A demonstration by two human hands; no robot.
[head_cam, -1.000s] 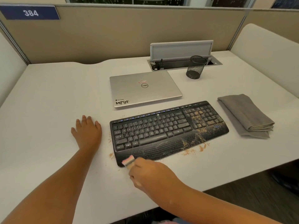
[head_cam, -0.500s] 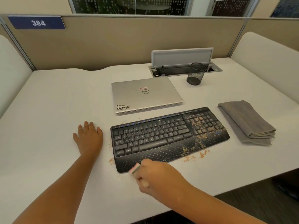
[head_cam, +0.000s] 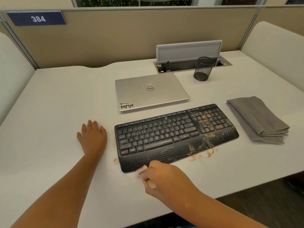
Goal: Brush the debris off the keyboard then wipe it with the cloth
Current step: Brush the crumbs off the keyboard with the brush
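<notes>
Black keyboard, right hand gripping brush

Left hand flat, right hand gripping.

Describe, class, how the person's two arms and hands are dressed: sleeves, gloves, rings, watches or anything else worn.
Both forearms are bare as far as the picture shows, with no sleeve edge in view. The left hand wears no glove, ring, watch or bracelet. The right hand is likewise ungloved, and its wrist carries no watch or band. No markings or bandages show on either arm.
</notes>
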